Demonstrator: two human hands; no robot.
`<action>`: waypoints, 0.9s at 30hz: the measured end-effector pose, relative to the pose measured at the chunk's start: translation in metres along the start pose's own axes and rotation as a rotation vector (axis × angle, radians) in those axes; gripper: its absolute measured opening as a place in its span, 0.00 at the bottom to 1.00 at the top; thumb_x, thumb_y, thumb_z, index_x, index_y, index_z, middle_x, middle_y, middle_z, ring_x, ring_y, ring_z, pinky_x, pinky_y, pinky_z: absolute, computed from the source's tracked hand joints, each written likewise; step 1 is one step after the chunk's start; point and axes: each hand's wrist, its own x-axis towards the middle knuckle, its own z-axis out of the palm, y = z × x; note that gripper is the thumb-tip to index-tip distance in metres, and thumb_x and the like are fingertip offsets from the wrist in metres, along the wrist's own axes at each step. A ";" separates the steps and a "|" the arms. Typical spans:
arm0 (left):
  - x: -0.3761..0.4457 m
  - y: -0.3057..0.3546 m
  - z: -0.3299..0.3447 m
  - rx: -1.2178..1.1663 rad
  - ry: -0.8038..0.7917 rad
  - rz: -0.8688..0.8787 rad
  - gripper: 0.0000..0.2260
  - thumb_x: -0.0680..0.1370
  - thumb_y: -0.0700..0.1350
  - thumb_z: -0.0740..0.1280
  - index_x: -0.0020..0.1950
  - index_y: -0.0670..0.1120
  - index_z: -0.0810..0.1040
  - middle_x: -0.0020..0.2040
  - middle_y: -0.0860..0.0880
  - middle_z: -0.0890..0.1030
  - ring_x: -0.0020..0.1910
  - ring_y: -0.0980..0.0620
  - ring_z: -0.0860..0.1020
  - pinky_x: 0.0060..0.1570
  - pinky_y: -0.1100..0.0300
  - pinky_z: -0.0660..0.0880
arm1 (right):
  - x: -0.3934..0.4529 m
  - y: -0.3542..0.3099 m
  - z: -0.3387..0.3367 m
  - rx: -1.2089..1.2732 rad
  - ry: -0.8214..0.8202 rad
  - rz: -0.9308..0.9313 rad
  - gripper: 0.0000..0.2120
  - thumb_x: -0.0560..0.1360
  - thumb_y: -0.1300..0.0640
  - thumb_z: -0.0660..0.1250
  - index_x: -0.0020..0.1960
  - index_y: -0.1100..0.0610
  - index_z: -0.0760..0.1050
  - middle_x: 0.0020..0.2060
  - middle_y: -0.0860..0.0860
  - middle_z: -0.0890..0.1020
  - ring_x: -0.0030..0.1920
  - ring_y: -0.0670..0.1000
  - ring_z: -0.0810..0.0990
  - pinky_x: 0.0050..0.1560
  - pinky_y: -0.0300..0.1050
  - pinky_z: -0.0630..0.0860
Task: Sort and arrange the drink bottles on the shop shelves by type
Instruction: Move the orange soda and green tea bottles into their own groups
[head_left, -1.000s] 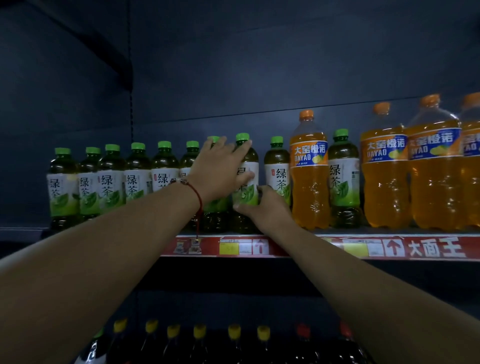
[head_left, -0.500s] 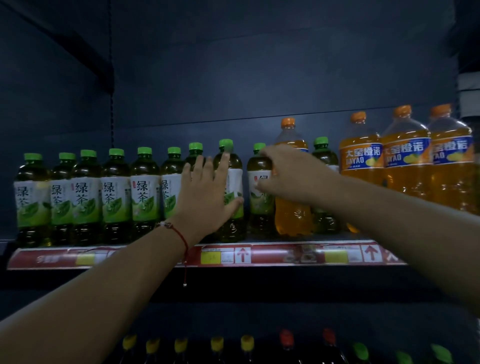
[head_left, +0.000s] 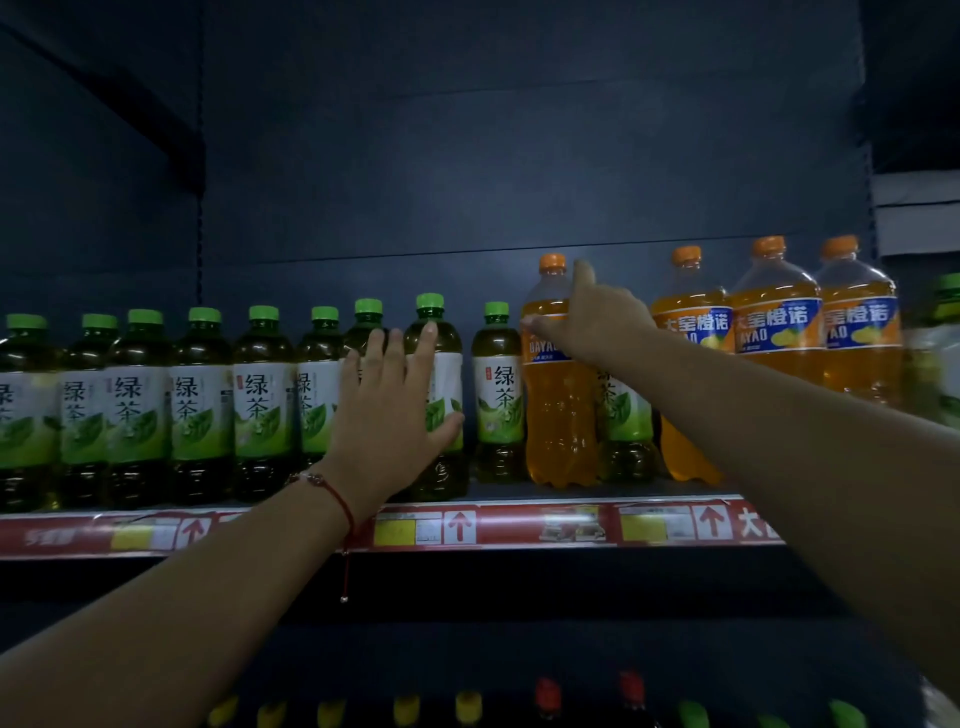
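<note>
Your right hand (head_left: 592, 317) closes on the shoulder of the stray orange bottle (head_left: 558, 395), thumb raised beside its neck and fingers curled over the label toward the green tea side; how firmly it grips cannot be told. That bottle stands on the shelf (head_left: 498, 491) with a green tea bottle (head_left: 497, 395) just to its left and another green tea bottle (head_left: 623, 415) just to its right, partly hidden behind your forearm. The orange group (head_left: 779, 332) it belongs with stands further right of it, past that tea bottle.

Your left hand (head_left: 389, 415) lies spread and flat against the front of the green tea row (head_left: 208, 405), well left of the stray bottle, fingers straight and touching two labels, holding nothing.

The step in hand looks like pulling the orange bottle out of the tea. Grip lower on the waist rather than the tapering shoulder, lift straight up before drawing it forward, and keep the flat hand bracing the row so its neighbours do not topple.

The orange bottle stands upright, long axis vertical, cap up, its label facing you. The tea bottle to its right would then want sliding left to close the gap.
</note>
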 end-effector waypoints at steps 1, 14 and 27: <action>0.000 0.000 0.000 0.001 -0.002 -0.003 0.43 0.77 0.68 0.56 0.81 0.48 0.40 0.81 0.40 0.54 0.80 0.40 0.50 0.77 0.40 0.52 | 0.000 -0.002 0.001 0.025 -0.008 0.020 0.46 0.72 0.31 0.63 0.78 0.52 0.47 0.69 0.60 0.71 0.66 0.62 0.73 0.59 0.56 0.73; -0.016 0.005 -0.013 0.057 -0.079 0.008 0.38 0.80 0.65 0.51 0.81 0.47 0.39 0.81 0.38 0.52 0.80 0.38 0.50 0.76 0.40 0.54 | -0.023 -0.009 -0.001 0.257 0.127 -0.018 0.46 0.68 0.39 0.74 0.75 0.56 0.56 0.69 0.55 0.65 0.67 0.58 0.69 0.60 0.53 0.72; -0.080 0.072 -0.066 -1.015 -0.144 -0.159 0.41 0.74 0.65 0.68 0.78 0.65 0.46 0.80 0.58 0.56 0.76 0.59 0.58 0.73 0.49 0.62 | -0.126 0.002 -0.051 0.644 0.218 -0.154 0.44 0.64 0.44 0.78 0.73 0.48 0.58 0.68 0.48 0.65 0.62 0.44 0.64 0.58 0.43 0.67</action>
